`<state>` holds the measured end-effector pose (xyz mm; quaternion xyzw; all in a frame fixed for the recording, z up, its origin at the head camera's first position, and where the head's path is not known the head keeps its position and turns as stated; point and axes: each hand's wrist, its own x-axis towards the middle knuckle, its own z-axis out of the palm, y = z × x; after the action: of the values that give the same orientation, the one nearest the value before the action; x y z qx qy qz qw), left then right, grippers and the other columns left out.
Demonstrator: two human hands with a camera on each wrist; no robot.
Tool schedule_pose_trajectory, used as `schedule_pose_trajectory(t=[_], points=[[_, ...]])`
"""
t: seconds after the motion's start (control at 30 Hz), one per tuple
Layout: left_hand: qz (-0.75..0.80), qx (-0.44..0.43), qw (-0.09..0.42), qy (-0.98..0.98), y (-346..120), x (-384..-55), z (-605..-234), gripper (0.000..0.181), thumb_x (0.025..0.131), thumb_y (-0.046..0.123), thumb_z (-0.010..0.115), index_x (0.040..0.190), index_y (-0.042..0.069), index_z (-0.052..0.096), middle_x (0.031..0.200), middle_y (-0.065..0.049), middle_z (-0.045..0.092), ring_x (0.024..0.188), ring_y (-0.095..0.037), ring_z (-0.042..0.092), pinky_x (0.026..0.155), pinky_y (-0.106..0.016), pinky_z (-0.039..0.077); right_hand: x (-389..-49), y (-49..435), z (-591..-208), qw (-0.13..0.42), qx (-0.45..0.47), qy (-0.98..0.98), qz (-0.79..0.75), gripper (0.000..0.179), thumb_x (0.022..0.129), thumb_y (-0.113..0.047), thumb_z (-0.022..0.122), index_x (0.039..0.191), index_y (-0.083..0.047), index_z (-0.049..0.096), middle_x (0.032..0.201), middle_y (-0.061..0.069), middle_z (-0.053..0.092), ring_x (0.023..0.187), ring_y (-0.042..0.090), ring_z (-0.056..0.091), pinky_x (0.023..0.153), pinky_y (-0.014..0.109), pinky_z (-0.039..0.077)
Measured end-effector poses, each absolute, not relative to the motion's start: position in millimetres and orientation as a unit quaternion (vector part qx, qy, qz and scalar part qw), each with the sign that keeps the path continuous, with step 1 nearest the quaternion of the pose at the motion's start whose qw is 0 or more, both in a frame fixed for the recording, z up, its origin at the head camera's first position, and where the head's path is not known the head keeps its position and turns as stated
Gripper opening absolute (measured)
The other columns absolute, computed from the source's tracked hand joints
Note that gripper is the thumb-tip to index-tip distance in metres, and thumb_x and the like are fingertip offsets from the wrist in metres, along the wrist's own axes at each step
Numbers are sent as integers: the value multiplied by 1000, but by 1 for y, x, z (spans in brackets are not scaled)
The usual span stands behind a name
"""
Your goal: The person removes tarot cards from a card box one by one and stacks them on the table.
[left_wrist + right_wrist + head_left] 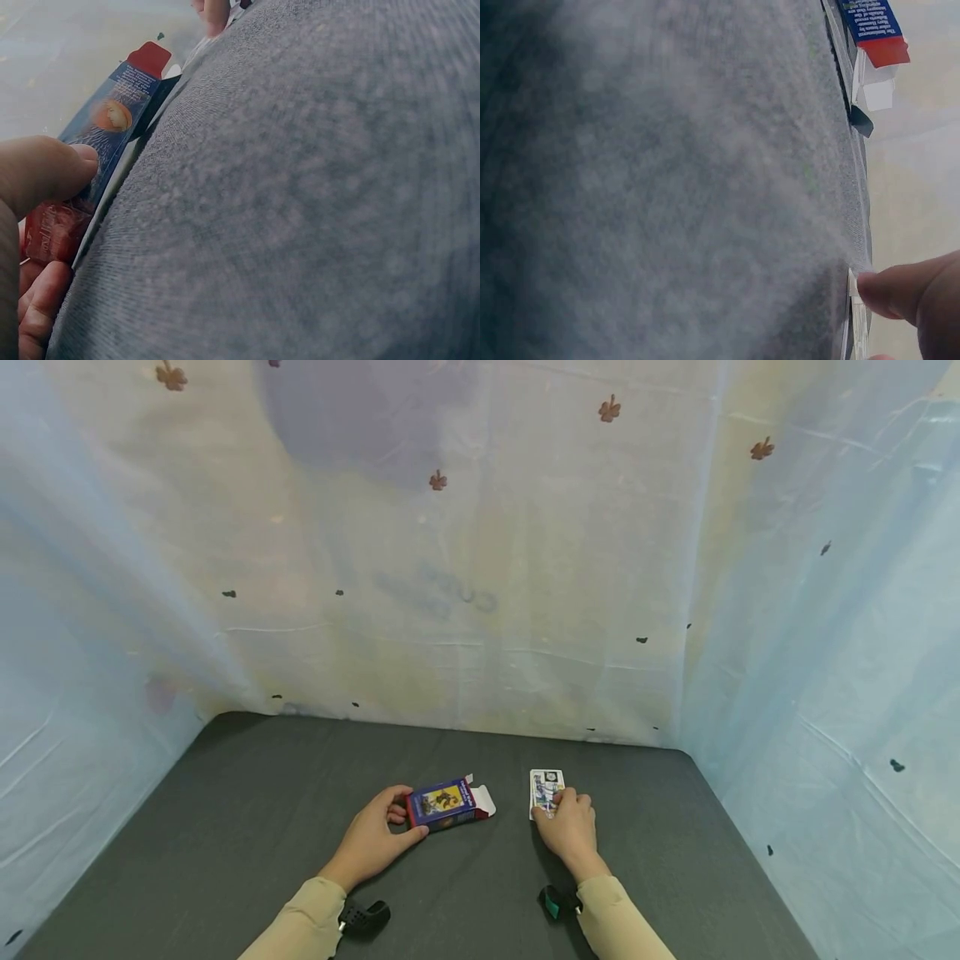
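Note:
A small blue and red card box (441, 802) with a yellow picture lies on the dark table, its right end open and the white flaps sticking out. My left hand (375, 833) grips its left end; the left wrist view shows the thumb on the printed side of the box (112, 124) and fingers at the red end. To the right, a stack of picture cards (545, 783) lies on the table. My right hand (570, 828) holds the near part of it, thumb at the left edge. In the right wrist view that thumb touches the stack's edge (857, 326).
The dark grey cloth-covered table (300, 777) has a plastic sheet (525, 610) with small leaf prints hanging behind it and at both sides. Black straps (365, 918) sit at both wrists.

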<state>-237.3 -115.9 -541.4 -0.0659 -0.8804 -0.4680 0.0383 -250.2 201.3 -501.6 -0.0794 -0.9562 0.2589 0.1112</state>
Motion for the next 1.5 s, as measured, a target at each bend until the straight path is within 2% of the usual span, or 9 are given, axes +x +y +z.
schedule_pose_trajectory(t=[0.23,0.9,1.27,1.5], points=[[-471,-68,37,-879,-115,-236,-541,74,75,48,81,136,19,51,109,5,58,89,-7,55,80,-36,49,-250,201,-501,94,-84,-959,253,50,80,-37,77,100,0,51,96,19,44,88,35,44,71,48,41],[-475,-68,44,-876,-115,-236,-544,71,75,48,82,134,22,53,107,7,58,88,-8,56,79,-36,49,-252,198,-507,124,-86,-960,236,42,81,-32,75,97,-2,52,94,18,46,83,34,46,67,49,40],[-471,-64,46,-879,-115,-236,-543,74,74,52,80,135,21,52,105,6,58,87,-7,55,78,-35,49,-247,192,-507,127,-88,-951,266,40,84,-29,73,106,0,58,109,23,46,94,36,45,74,49,41],[-474,-65,47,-877,-115,-234,-541,73,75,47,82,135,19,52,105,6,58,86,-8,55,78,-35,49,-245,190,-500,143,-89,-951,260,48,84,-26,73,117,3,56,119,27,40,106,41,39,85,56,34]])
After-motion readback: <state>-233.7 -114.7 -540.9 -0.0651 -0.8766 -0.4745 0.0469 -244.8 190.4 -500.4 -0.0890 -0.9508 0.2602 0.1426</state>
